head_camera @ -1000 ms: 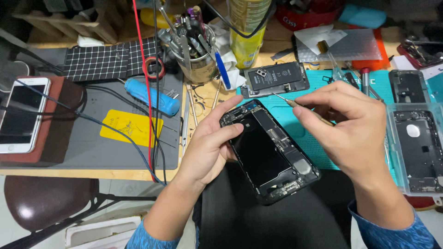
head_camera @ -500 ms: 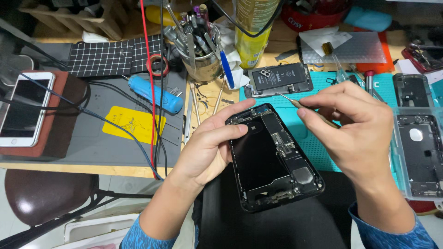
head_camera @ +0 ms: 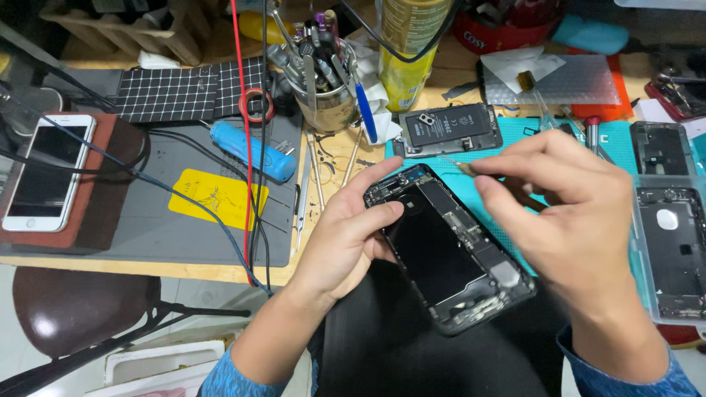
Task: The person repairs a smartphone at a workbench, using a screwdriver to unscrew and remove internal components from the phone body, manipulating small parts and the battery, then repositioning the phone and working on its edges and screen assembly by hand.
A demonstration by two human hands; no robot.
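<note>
One opened phone chassis [head_camera: 448, 257] is lying tilted over the lap, its top end pointing to 11 o'clock. The left hand [head_camera: 353, 235] is clamping its left edge, thumb on the dark interior. The right hand [head_camera: 573, 213] is pinching a thin tool [head_camera: 460, 165] at the chassis's 12 o'clock, tip hovering just beside the top corner.

Phone repair workshop: my counter [head_camera: 184, 266] carries a grey work mat [head_camera: 147, 228], tool cup [head_camera: 327, 103], loose battery [head_camera: 448, 129], and stripped phone housings [head_camera: 673, 250].
</note>
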